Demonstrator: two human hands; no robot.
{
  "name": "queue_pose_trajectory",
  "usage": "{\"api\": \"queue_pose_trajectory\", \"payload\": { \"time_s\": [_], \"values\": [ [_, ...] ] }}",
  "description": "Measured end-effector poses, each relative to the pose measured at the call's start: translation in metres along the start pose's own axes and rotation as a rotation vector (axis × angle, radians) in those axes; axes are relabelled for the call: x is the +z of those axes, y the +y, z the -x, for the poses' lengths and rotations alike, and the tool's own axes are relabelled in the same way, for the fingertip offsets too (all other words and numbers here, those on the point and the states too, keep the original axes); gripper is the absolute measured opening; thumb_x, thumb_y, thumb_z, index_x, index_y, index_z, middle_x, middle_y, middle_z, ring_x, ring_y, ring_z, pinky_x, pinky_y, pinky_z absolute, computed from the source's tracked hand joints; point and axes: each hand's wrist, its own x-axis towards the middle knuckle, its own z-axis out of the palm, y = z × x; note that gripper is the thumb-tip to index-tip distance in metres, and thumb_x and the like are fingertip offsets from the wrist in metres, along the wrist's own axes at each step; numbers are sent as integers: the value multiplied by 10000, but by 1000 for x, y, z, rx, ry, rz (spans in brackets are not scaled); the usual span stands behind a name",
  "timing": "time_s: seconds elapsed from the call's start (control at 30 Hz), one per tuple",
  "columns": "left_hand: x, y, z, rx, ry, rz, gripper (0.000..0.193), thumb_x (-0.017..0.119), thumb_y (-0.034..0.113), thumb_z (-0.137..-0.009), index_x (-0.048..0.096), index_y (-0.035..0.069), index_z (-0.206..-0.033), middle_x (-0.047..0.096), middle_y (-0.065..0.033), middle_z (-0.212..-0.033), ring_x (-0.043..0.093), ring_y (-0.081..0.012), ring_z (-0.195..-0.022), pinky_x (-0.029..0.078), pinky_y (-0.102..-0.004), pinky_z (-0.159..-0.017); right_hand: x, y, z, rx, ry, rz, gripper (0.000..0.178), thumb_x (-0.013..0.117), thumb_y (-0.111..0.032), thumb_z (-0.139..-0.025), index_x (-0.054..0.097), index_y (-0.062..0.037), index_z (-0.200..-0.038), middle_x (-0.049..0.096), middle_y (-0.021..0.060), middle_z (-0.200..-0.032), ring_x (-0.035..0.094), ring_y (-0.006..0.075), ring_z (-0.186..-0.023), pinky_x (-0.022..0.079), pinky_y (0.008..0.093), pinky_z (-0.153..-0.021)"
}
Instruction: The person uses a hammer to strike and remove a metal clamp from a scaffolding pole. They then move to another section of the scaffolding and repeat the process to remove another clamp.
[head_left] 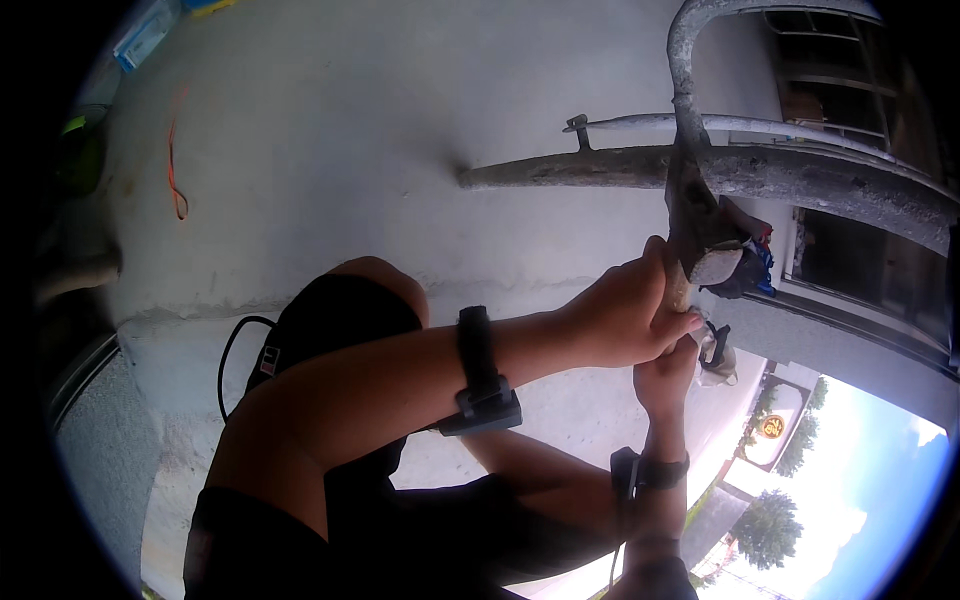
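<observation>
My left hand (632, 310) and my right hand (665, 380) are both closed, one against the other, around a short pale brown bar (679, 288). Most of the bar is hidden inside my fingers. Its upper end meets a dark, worn metal joint (692, 205) with a flat, pale end face beside it. From that joint rises a bent grey tube (684, 75). A thick, rough pipe (590, 170) runs crosswise behind the joint, with a thinner rod (640, 122) above it. Wide black straps with small boxes sit on both my wrists.
Dark and blue cloth (745, 275) bunches just right of the joint, and a whitish bag (717, 365) lies below it. An orange cord (173, 165) lies on the pale concrete (330, 120). Dark shelving (830, 75) stands at the upper right. My bent legs are below my arms.
</observation>
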Motion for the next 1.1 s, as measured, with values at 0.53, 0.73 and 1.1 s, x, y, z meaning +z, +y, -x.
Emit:
{"api": "queue_pose_trajectory", "payload": {
  "time_s": [0.53,0.73,1.1],
  "values": [
    [-3,6,3,-26,-38,58,583,678,232,-899,319,-81,-1235,609,-244,-990,682,-307,-861,557,-353,-718,0,3,9,28,-7,45,224,614,-145,-888,606,60,-978,660,158,-791,630,240,-755,474,357,-686],
    [-3,17,8,-44,-27,13,551,674,217,-892,342,-75,-1221,607,-272,-989,675,-357,-858,545,-368,-759,4,11,4,-71,29,52,261,631,-191,-883,628,51,-980,681,184,-834,660,278,-797,484,379,-684],
    [6,0,1,135,56,-42,549,691,229,-886,362,-72,-1208,628,-255,-968,686,-342,-851,555,-367,-715,3,13,-4,-101,51,6,259,624,-189,-875,626,54,-963,673,193,-815,656,248,-760,481,374,-665]
  ]
}}
